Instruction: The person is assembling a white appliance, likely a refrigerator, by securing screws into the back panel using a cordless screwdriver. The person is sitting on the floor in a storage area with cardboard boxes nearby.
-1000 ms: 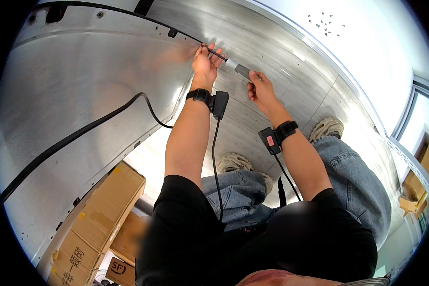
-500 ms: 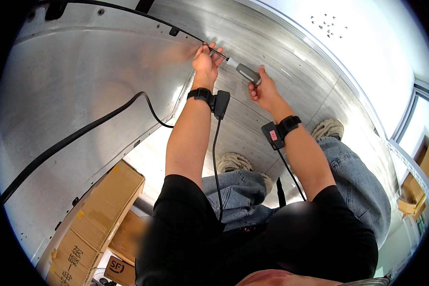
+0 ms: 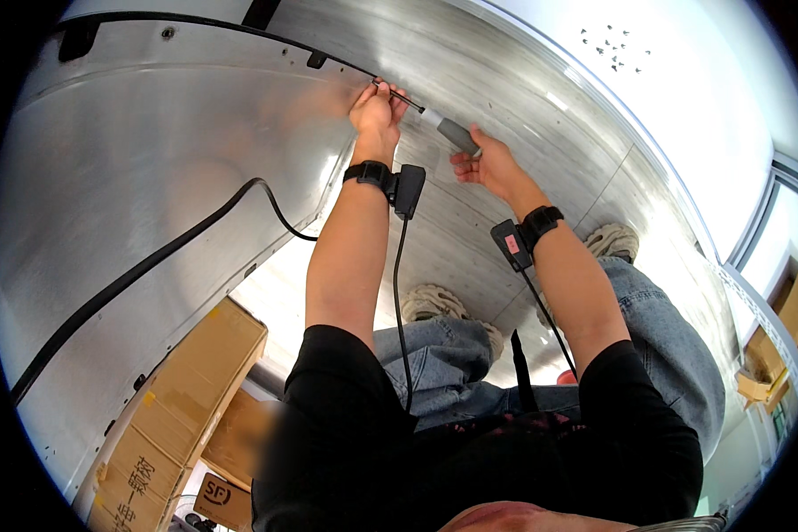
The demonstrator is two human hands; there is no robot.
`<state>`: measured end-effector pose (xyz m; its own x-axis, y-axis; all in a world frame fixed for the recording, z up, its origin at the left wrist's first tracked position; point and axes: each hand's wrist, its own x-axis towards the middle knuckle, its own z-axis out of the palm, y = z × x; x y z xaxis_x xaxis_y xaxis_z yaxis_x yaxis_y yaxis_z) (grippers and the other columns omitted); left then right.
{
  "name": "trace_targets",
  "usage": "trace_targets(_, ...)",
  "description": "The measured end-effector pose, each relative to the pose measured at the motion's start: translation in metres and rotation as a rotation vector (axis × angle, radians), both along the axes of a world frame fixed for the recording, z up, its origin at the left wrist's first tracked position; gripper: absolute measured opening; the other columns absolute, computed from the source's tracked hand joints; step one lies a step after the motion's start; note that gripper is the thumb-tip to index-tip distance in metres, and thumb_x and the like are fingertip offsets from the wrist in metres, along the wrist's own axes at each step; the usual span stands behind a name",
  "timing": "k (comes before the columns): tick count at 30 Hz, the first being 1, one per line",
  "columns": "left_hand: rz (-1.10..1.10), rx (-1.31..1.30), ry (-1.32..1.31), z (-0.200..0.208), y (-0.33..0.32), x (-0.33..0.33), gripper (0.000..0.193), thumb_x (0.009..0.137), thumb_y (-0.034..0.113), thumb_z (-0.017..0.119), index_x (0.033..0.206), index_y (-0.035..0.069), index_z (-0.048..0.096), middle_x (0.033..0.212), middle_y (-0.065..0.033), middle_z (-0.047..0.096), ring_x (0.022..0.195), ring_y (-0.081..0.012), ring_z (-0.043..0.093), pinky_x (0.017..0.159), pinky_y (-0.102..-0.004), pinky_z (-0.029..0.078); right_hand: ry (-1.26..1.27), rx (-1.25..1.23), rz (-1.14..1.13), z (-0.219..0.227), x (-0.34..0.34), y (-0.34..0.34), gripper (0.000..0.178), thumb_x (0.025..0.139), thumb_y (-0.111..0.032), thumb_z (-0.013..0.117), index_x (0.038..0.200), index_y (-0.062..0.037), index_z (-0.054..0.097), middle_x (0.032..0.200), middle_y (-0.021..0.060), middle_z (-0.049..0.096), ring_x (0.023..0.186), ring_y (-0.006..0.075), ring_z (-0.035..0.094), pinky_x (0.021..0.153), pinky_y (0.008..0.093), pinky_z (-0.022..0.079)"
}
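Observation:
A screwdriver point(image 3: 452, 131) with a grey handle and a thin dark shaft points at the edge of a large silver metal panel point(image 3: 177, 160). My right hand point(image 3: 496, 167) is at the back end of the handle, which lies between the thumb and loosely curled fingers. At the panel's far corner, my left hand point(image 3: 378, 110) has its fingers closed around the front of the shaft, close to the edge. Those fingers hide the tip and whatever it meets.
A thick black cable point(image 3: 142, 266) crosses the panel. Cardboard boxes point(image 3: 182, 390) stand at the lower left. Beyond my hands lies grey wood-look floor point(image 3: 541, 115), bordered by a white wall point(image 3: 683, 97). Both wrists carry strapped black devices with wires point(image 3: 402, 310).
My right hand has shifted slightly left, its fingers looser and straighter on the handle. The left hand and screwdriver have moved slightly left in the picture; the whole view shifted a little too.

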<state>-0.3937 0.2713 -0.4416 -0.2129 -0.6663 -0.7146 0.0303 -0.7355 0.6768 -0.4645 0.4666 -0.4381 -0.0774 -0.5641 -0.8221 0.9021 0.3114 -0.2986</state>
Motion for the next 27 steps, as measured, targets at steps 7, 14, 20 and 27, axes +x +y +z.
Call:
trace_targets(7, -0.021, -0.022, -0.074, 0.004, 0.003, -0.002, 0.015, 0.087, 0.010, 0.062, 0.102, 0.008, 0.059, 0.081, -0.0030, 0.060, 0.065, -0.0149, 0.056, 0.063, -0.0309, 0.052, 0.471, -0.004, -0.042, -0.011, 0.011, -0.005, 0.045, 0.089, -0.027, 0.060, 0.120, 0.0002, 0.044, 0.092, 0.0126, 0.054, 0.071, 0.0195, 0.058, 0.061, 0.0333, 0.053)
trace_targets(14, -0.005, -0.050, -0.058, -0.003, 0.001, -0.001, 0.015, 0.086, 0.010, 0.063, 0.101, 0.008, 0.060, 0.077, -0.0021, 0.060, 0.062, -0.0131, 0.054, 0.062, -0.0307, 0.052, 0.163, 0.052, -0.154, -0.001, 0.004, -0.005, 0.039, 0.091, -0.020, 0.056, 0.121, 0.0008, 0.043, 0.093, 0.0116, 0.053, 0.069, 0.0198, 0.058, 0.059, 0.0338, 0.054)
trace_targets(20, -0.045, -0.058, -0.044, 0.001, 0.001, 0.000, 0.013, 0.087, 0.008, 0.061, 0.100, 0.006, 0.059, 0.078, -0.0029, 0.060, 0.063, -0.0135, 0.056, 0.060, -0.0296, 0.052, 0.380, 0.047, -0.081, -0.007, 0.011, -0.005, 0.037, 0.088, -0.017, 0.061, 0.118, -0.0004, 0.047, 0.092, 0.0105, 0.055, 0.067, 0.0171, 0.057, 0.060, 0.0297, 0.050)
trace_targets(27, -0.052, -0.096, -0.098, -0.007, -0.001, 0.002, 0.017, 0.088, 0.004, 0.059, 0.104, 0.003, 0.056, 0.083, -0.0051, 0.062, 0.069, -0.0161, 0.060, 0.063, -0.0290, 0.052, 0.446, 0.047, -0.066, -0.002, 0.014, -0.009, 0.039, 0.086, -0.013, 0.064, 0.119, -0.0011, 0.048, 0.089, 0.0100, 0.057, 0.070, 0.0172, 0.058, 0.061, 0.0296, 0.050)
